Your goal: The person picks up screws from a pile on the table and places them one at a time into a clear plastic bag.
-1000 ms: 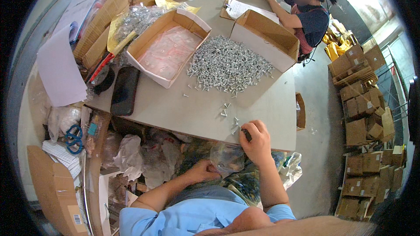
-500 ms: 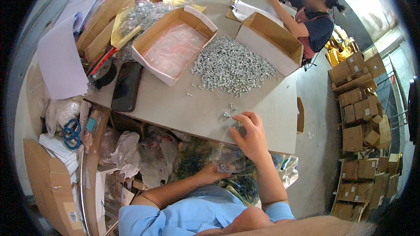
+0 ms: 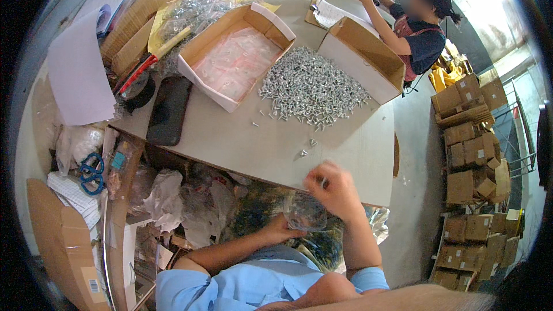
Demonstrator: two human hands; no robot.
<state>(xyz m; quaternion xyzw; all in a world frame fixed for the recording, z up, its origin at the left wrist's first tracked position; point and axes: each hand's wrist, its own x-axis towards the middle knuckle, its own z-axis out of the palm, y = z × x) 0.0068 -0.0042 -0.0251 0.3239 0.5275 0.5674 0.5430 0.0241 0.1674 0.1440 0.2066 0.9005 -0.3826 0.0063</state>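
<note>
My left hand [image 3: 280, 228] grips a clear plastic bag [image 3: 305, 212] in front of the table's near edge. Just above the bag's far side, my right hand [image 3: 334, 189] is closed, with a small silvery glint between its curled fingers that looks like screws. A few loose screws [image 3: 303, 152] lie on the table beyond it. Farther off spreads a large heap of silver screws [image 3: 314, 89]. Left of the heap sits a white cardboard box [image 3: 213, 97] with clear, red-edged bags inside; right of it, another white box [image 3: 368, 80] is tipped on its side.
A dark phone [image 3: 169, 110] lies at the table's left, near a red-and-black cutter [image 3: 137, 74]. Blue-handled scissors [image 3: 92, 173] rest lower left. A co-worker [image 3: 423, 37] stands across the table, holding a white pad near a clipboard [image 3: 340, 14]. Stacked cartons [image 3: 472, 155] line the right.
My right hand has drawn back from the loose screws toward the bag, and its fingers have curled closed. The left hand keeps its hold on the bag.
</note>
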